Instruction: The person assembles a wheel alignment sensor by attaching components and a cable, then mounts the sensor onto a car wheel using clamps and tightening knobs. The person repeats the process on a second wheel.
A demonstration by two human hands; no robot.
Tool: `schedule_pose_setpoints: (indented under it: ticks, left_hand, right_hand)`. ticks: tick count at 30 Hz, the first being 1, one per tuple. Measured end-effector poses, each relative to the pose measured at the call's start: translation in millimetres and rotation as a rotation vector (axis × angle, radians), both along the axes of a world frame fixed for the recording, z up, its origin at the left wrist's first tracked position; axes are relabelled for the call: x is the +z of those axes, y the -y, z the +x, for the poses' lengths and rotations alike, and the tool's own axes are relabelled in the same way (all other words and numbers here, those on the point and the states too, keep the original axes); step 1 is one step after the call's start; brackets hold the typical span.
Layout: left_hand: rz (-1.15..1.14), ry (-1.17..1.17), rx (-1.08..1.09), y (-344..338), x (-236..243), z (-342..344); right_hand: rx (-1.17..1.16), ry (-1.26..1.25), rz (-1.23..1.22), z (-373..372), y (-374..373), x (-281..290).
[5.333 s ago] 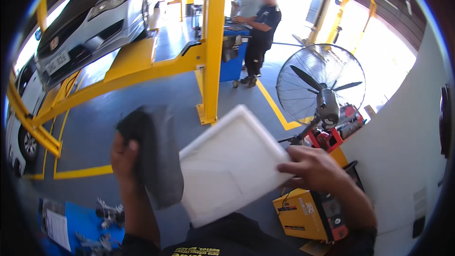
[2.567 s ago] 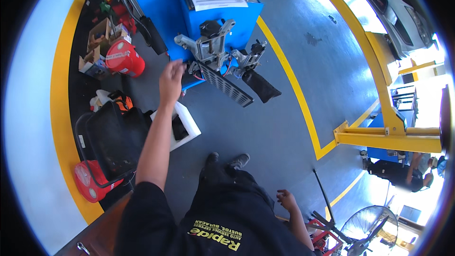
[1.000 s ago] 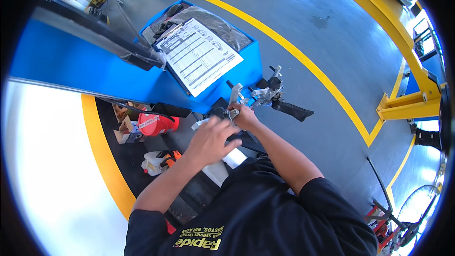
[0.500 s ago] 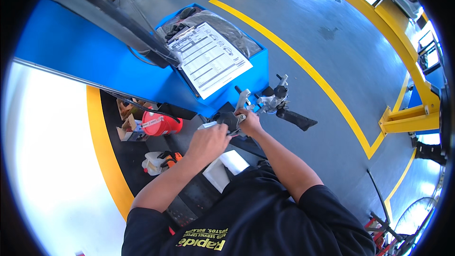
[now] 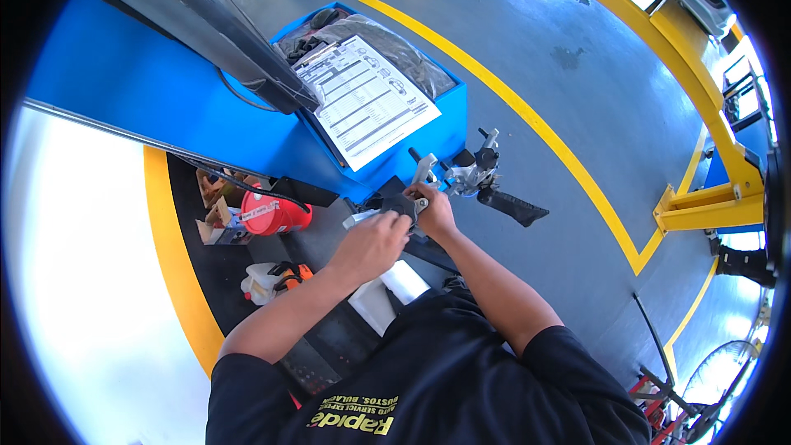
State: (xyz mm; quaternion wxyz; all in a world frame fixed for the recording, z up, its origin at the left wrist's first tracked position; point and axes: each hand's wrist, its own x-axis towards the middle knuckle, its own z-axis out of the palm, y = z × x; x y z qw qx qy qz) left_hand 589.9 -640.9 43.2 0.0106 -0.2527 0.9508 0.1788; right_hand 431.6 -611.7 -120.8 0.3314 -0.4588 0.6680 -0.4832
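Observation:
A silver and black wheel clamp is in front of me, beside the blue cabinet. My left hand has its fingers curled around the clamp's round black knob. Just to the right, my right hand grips the metal arm near a pivot. Part of the clamp's body is hidden behind both hands. A second, similar clamp with a long black piece stands farther right, and neither hand touches it.
Papers on a clipboard lie atop the blue cabinet, beside plastic-wrapped items. A dark post rises at left. Below are a red bucket, cardboard boxes and a white jug. A yellow lift frame stands at right.
My left hand has shifted slightly right, its fingers now farther over the black knob. My right hand stays on the metal arm. The view has moved a little.

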Motion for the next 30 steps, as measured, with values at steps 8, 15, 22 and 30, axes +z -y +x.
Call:
schedule_pose_setpoints:
  ticks: [8, 15, 22, 30]
  left_hand:
    - [-0.249, -0.060, 0.138, 35, 9, -9]
    - [-0.079, -0.145, -0.020, 23, -2, -20]
    - [-0.126, -0.031, 0.043, 23, -6, -3]
    - [-0.096, -0.179, 0.119, 30, 5, -20]
  right_hand:
    - [0.100, -0.031, 0.040, -10, 0, 6]
    - [0.134, -0.060, 0.054, -11, 2, -6]
    - [0.171, -0.058, 0.073, -14, 4, -15]
    - [0.189, -0.141, 0.152, -15, 3, -12]
